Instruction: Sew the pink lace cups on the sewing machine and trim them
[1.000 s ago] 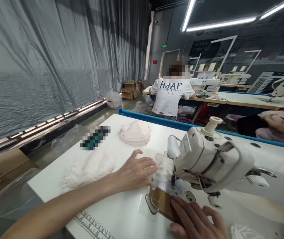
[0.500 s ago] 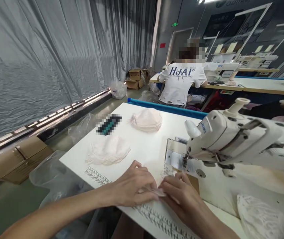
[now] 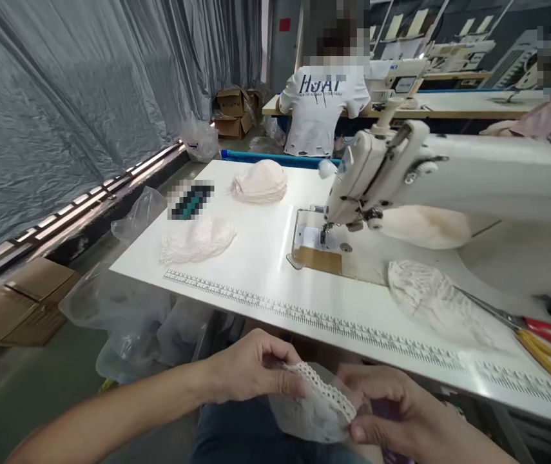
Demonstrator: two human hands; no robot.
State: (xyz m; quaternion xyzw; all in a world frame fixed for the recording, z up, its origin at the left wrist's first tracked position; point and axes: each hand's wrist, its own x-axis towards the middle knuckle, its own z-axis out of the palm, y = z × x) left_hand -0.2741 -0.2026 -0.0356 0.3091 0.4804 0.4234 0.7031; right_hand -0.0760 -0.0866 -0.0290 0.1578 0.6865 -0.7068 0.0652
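A white bench (image 3: 275, 283) with a printed ruler along its front edge stands in a sewing workshop, with grey plastic sheeting on the left and another person in a white shirt (image 3: 326, 103) seated at a further bench. The lace-edged piece (image 3: 311, 403) is not on the bench; it is held low, in front of the bench edge and above the person's lap, between both hands. The left hand (image 3: 251, 370) pinches its left end with thumb and fingers closed on the lace, and the right hand (image 3: 391, 412) pinches its right end in the same way (the palms are not pressed together). The lace border runs from upper left to lower right, so its long axis lies across the body, from one hand to the other. The sewing machine (image 3: 401, 174) stands well apart, up and to the right of the hands; the right hand is nearer to its needle. Stacks of pale pieces (image 3: 258, 180) and scissors (image 3: 541, 332) lie on the bench.
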